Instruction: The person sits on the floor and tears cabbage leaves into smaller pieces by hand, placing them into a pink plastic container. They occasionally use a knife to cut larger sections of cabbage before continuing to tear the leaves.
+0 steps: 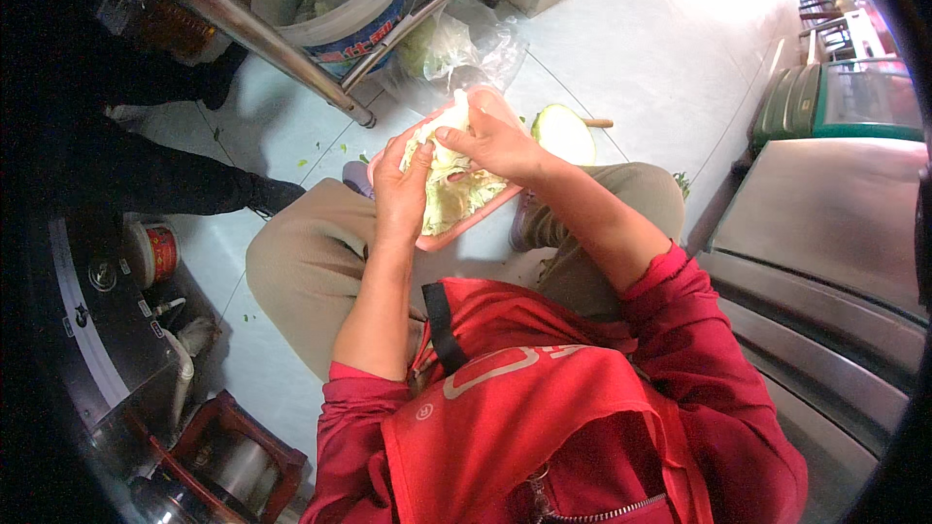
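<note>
Between my knees is a pink plastic basket [466, 229] holding torn pale-green cabbage leaves [455, 207]. Above it, my left hand [404, 178] and my right hand [491, 142] both grip one piece of cabbage leaf [448, 127], thumbs on top and fingertips partly hidden. Just past the basket, to the right, a cut cabbage half [564, 132] lies on the tiled floor with its pale face up. A wooden handle [598, 123] sticks out from behind it; whatever it belongs to is hidden.
A white bucket [269, 11] with a bag inside stands beyond a metal table leg [291, 54]. Beside it lies a clear plastic bag [473, 44] with cabbage. Another person's dark-clothed leg [182, 167] reaches in from the left. A stainless-steel cabinet [823, 225] borders the right.
</note>
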### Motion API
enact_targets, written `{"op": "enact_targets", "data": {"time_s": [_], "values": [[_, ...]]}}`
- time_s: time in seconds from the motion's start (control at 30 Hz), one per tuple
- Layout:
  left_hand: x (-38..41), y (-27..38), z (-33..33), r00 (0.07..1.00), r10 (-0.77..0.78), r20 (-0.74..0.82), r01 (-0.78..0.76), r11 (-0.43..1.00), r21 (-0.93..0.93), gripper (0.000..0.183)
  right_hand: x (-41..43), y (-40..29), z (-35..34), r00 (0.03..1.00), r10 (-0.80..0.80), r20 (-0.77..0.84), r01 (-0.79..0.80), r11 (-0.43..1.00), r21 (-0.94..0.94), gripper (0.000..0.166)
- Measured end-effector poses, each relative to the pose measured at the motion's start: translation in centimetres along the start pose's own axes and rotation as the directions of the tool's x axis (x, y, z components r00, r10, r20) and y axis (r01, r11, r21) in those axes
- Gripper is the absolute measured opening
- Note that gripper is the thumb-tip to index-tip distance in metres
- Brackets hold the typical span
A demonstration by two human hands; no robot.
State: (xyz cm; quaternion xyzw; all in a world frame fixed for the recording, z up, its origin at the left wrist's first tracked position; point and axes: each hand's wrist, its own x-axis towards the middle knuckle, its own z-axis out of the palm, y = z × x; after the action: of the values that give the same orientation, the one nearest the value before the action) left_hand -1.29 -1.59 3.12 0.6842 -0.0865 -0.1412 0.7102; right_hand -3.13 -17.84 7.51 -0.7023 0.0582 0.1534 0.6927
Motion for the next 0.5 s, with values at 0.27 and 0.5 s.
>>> {"op": "enact_targets", "data": {"time_s": [0.27, 0.5], "values": [[-0.1, -0.4, 0.8, 0.995, 0.099, 0.009, -0.099, 0.993, 0.069, 0.029, 0.8, 1.3, -0.8, 0.994, -0.108, 0.004, 0.107, 0.981, -0.160, 0.034], [-0.5, 0.2, 1.1, 0.977, 0.193, 0.087, -0.201, 0.975, 0.098, 0.024, 0.2, 1.9, -1.9, 0.994, -0.011, 0.107, 0.008, 1.000, 0.029, 0.028]]}}
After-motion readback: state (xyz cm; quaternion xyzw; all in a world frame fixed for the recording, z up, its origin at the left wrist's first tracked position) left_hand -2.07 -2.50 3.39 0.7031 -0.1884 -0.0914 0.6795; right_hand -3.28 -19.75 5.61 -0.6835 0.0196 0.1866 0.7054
